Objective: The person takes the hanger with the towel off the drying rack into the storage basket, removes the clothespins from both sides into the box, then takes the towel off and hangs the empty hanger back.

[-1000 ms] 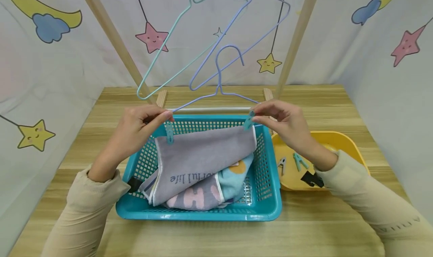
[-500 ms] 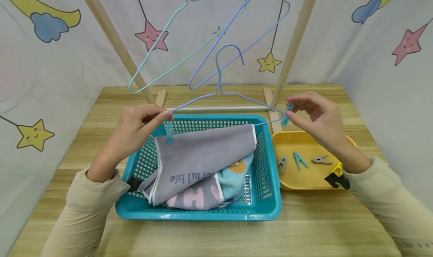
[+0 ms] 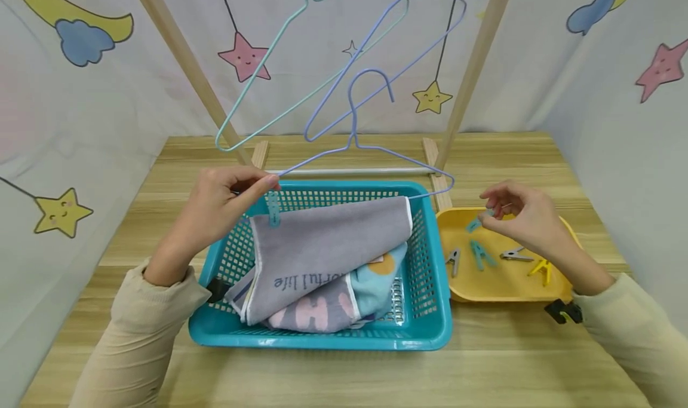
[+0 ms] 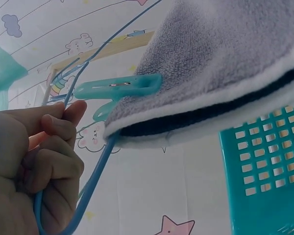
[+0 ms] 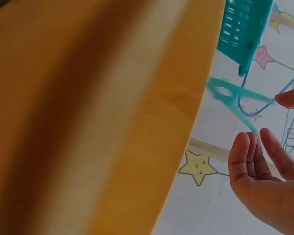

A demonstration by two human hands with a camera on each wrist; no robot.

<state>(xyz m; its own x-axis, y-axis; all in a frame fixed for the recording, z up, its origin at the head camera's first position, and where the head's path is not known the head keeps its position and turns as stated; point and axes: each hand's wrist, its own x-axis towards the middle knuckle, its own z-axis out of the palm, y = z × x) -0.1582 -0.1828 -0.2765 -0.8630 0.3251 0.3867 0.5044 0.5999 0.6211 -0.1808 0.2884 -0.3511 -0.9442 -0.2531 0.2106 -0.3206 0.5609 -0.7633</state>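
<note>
A grey towel (image 3: 328, 235) with white edging is draped over the lower bar of a purple hanger (image 3: 398, 152). My left hand (image 3: 226, 202) grips the hanger's left corner; in the left wrist view the fingers (image 4: 56, 166) curl round the wire. Beside it, a teal clothespin (image 3: 274, 209) clips the towel's left end. The towel's right corner carries no clothespin. Above the yellow tray (image 3: 564, 226), my right hand (image 3: 529, 220) pinches another teal clothespin (image 5: 235, 98) by its leg ends between thumb and fingertips. Its legs stand spread in the right wrist view.
The teal basket (image 3: 322, 341) under the towel holds more folded cloth (image 3: 317, 312). Several clothespins lie in the tray, among them a yellow one (image 3: 541, 270) and a grey one (image 3: 516, 254). Behind, a green hanger (image 3: 252, 79) and a second purple hanger (image 3: 371, 37) hang between wooden posts.
My right hand has taken its clothespin off the towel's right corner and moved right and down, over the yellow tray. The left hand keeps its grip on the hanger in the same place.
</note>
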